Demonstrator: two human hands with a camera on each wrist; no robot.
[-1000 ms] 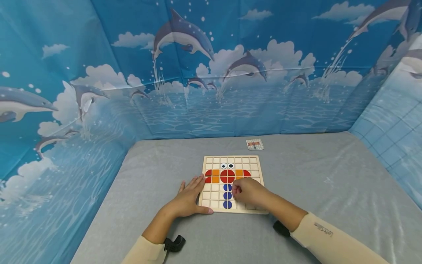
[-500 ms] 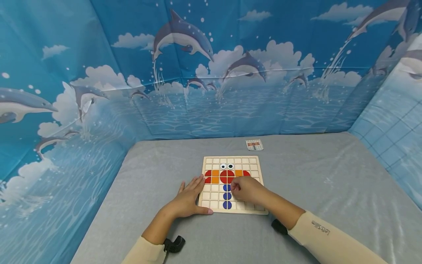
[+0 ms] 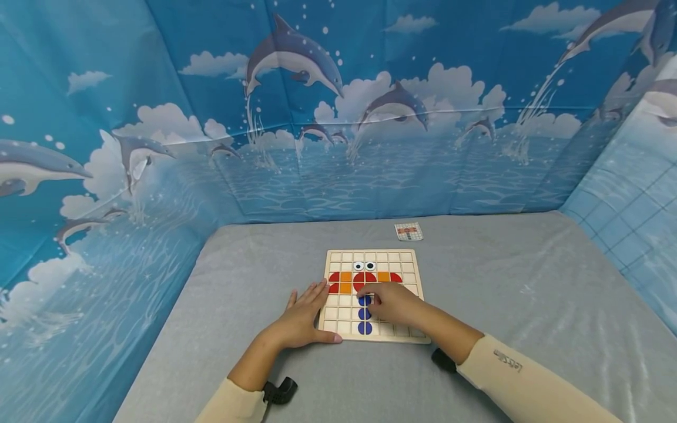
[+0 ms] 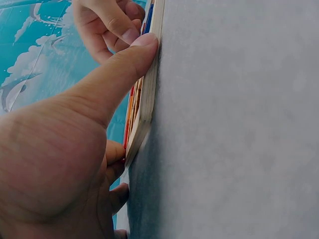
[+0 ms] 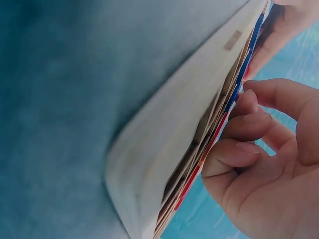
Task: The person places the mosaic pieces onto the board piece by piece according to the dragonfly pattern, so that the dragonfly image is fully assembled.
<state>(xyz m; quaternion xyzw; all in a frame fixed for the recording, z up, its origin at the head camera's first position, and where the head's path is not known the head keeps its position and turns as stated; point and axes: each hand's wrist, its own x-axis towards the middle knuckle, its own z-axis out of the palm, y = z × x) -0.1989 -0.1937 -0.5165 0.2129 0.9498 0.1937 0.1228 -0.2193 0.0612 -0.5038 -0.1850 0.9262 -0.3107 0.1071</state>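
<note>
On the grey cloth lies a square wooden grid board [image 3: 391, 331] with coloured tiles set in its cells. My left hand [image 3: 301, 320] rests along its left side, fingers fairly straight and thumb on the front edge. Bent over the middle is my right hand [image 3: 394, 302], its index finger and thumb on either side of the top blue disc [image 3: 364, 301], which is made of two half-circle tiles. I cannot tell whether they pinch a tile. In the right wrist view, the fingertips meet the row of blue tiles [image 5: 244, 64], and the other fingers are curled.
Two eye tiles [image 3: 365, 266] sit above red quarter-circle tiles [image 3: 358, 277] and orange square tiles [image 3: 345, 288]. A small pattern card [image 3: 409, 231] lies behind the board. A dolphin-print curtain [image 3: 328, 164] hangs behind the table.
My right hand has shifted slightly left, and its index finger now reaches out over the top blue disc, apart from the thumb. The left hand has stayed in place.
</note>
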